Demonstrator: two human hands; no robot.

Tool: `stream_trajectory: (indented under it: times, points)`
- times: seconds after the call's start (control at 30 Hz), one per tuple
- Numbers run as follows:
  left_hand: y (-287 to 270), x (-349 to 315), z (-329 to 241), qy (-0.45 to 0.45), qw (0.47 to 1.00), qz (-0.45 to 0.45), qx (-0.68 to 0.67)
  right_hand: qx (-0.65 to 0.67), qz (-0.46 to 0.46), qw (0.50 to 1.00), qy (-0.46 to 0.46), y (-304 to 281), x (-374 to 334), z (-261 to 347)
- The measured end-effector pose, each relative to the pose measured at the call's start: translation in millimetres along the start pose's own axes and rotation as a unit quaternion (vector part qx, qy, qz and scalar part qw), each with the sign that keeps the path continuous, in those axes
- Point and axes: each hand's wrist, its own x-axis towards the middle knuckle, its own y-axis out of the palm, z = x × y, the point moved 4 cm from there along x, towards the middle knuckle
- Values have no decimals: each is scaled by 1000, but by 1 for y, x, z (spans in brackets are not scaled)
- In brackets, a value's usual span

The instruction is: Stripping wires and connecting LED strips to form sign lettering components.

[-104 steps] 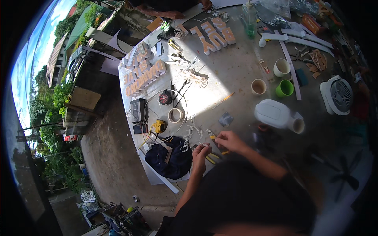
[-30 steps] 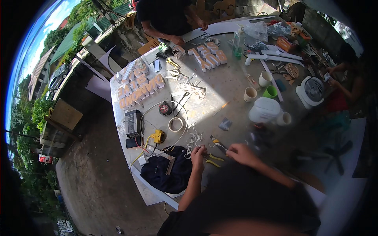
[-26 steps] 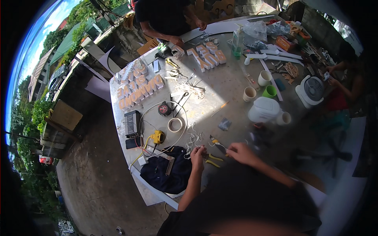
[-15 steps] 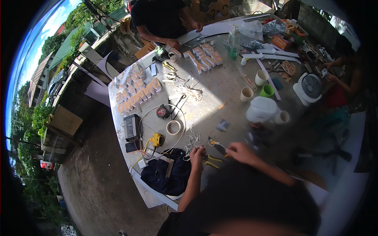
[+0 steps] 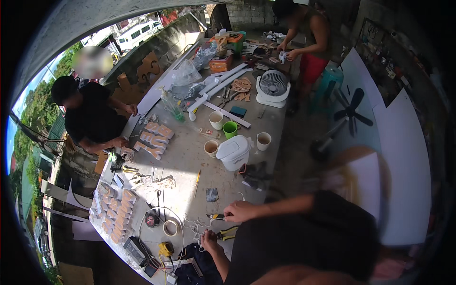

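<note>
My left hand [image 5: 209, 240] pinches the wire [image 5: 195, 229], which trails over the table [image 5: 213, 178], while my right hand's [image 5: 239, 211] grip I cannot tell; such wire seems light, limp, best held near its end

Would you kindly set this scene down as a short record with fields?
Left hand: at thin white wires; exact grip too small to tell
Right hand: by a yellow-and-black tool; grip unclear
Right of left hand: yellow-handled pliers
Farther left: tape measure
Beyond hands: lidded white container, green cup
Other people: one in black, one in red shorts
</note>
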Motion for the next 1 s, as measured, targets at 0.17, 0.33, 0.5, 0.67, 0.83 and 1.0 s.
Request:
stream_trajectory:
  times: [0.17, 0.33, 0.5, 0.67, 0.83, 1.0]
  points:
    - [-1, 6, 0, 14, 1000, 7, 16, -2, 13, 1000, 14, 5, -2, -11]
    - [11, 0, -4, 9, 1000, 1, 3, 2, 4, 1000, 18, 3, -2, -10]
    - [14, -5, -3, -15, 999, -35, 17, -3, 2, 1000, 24, 0, -2, -8]
    - [9, -6, -4, -8, 999, -43, 9, 26, 42, 998, 44, 2, 1, -1]
    - [3, -9, -3, -14, 999, -39, 13, 25, 39, 998, 33, 1, 4, 5]
    - [1, -9, 0, -10, 999, -46, 11, 32, 34, 998, 42, 1, 5, 3]
